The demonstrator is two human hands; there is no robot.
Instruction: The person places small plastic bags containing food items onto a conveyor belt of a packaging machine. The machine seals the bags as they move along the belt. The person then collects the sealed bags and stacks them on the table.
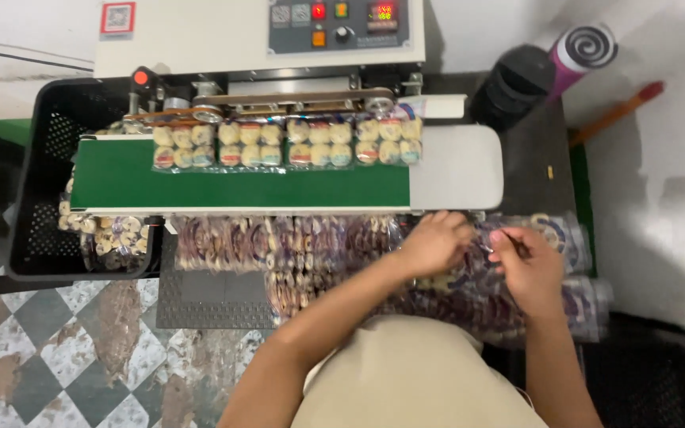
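My left hand (435,242) and my right hand (526,265) both rest on a heap of clear packets of small round sweets (469,289) below the machine, fingers curled into the packets; what exactly each grips is hard to tell. Several filled packets (287,144) ride in a row along the far edge of the green conveyor belt (239,186), under the sealing band (279,101) of the white sealing machine (259,36).
A black perforated crate (41,206) with sealed packets sits at the belt's left end. More packets (279,246) lie stacked under the belt. A black jar (513,83), a purple roll (584,51) and an orange stick (616,111) stand at right. Checkered floor lower left.
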